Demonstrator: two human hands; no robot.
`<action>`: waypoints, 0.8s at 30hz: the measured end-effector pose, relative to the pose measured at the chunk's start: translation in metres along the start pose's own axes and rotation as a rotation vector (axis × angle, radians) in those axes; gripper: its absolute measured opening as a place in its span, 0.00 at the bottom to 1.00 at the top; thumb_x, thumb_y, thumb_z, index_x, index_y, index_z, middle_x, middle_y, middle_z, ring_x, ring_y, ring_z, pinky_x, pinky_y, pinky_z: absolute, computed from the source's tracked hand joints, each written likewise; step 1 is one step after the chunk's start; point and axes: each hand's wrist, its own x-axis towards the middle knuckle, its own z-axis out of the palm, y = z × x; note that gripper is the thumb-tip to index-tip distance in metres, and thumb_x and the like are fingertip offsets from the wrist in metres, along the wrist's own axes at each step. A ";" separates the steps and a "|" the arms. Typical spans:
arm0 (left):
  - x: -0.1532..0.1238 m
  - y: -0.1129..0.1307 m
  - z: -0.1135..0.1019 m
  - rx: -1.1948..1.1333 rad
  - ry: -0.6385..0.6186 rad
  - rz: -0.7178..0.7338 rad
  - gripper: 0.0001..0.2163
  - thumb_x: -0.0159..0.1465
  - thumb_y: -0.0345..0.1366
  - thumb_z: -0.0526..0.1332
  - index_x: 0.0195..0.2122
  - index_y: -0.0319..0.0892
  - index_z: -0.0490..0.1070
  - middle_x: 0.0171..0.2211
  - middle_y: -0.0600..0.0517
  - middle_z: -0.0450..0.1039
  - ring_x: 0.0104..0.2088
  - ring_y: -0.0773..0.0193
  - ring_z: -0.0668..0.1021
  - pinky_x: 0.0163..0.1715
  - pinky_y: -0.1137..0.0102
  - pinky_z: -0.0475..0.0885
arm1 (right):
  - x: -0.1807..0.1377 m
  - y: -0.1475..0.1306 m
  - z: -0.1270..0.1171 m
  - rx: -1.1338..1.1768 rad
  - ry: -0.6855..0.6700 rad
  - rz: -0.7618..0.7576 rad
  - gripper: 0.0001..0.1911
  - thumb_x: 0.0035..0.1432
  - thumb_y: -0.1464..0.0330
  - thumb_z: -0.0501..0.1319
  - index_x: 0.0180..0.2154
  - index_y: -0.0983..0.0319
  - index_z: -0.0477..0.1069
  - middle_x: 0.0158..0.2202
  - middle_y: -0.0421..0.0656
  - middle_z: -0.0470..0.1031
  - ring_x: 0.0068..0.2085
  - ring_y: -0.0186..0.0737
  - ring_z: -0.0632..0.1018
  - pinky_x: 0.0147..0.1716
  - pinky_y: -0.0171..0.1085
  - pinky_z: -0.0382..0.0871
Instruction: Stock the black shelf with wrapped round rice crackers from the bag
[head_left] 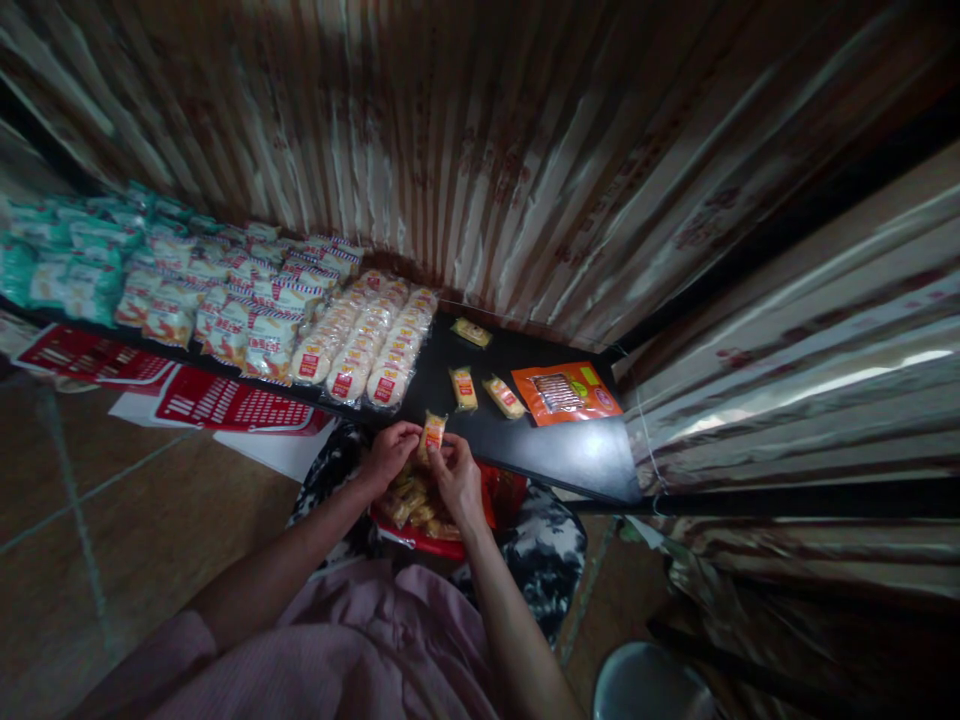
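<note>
A small yellow wrapped snack cake (pixel 433 432) with an orange-red label is held up over my lap. My right hand (pixel 459 482) pinches it from the right, with the thumb on its front. From the other side, my left hand (pixel 391 455) has its fingers closed at the cake's left edge. Below both hands a red basket (pixel 431 547) rests on my lap, holding several similar yellow packets (pixel 412 503). On the black shelf just beyond lie three more wrapped cakes: one upright (pixel 463 388), one slanted (pixel 503 397) and one farther back (pixel 471 333).
An orange snack bag (pixel 567 393) lies on the black shelf (pixel 555 460) at right. Leftward stand rows of round white packets (pixel 352 345), striped-top bags (pixel 247 300) and green bags (pixel 75 255). Red price signs (pixel 232 398) hang along the front edge. A draped curtain (pixel 480 180) rises behind.
</note>
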 end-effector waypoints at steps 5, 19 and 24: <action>0.002 -0.001 0.000 0.078 0.027 0.027 0.08 0.52 0.33 0.56 0.31 0.41 0.73 0.29 0.51 0.76 0.30 0.64 0.75 0.31 0.72 0.68 | 0.004 0.000 -0.001 -0.057 -0.023 -0.019 0.18 0.53 0.55 0.57 0.39 0.62 0.66 0.25 0.40 0.75 0.25 0.37 0.76 0.25 0.33 0.66; 0.019 0.014 0.004 0.210 0.089 0.114 0.10 0.55 0.32 0.55 0.35 0.40 0.74 0.34 0.47 0.77 0.32 0.62 0.76 0.36 0.69 0.69 | 0.028 -0.013 -0.005 -0.122 0.013 -0.066 0.17 0.53 0.56 0.56 0.39 0.61 0.68 0.27 0.40 0.76 0.26 0.37 0.75 0.27 0.34 0.66; 0.029 0.022 0.007 0.256 0.107 0.136 0.12 0.54 0.30 0.56 0.38 0.40 0.74 0.36 0.47 0.77 0.33 0.62 0.77 0.37 0.69 0.70 | 0.040 -0.013 -0.003 -0.158 0.019 -0.057 0.20 0.52 0.57 0.56 0.43 0.62 0.68 0.26 0.40 0.77 0.26 0.38 0.76 0.27 0.34 0.66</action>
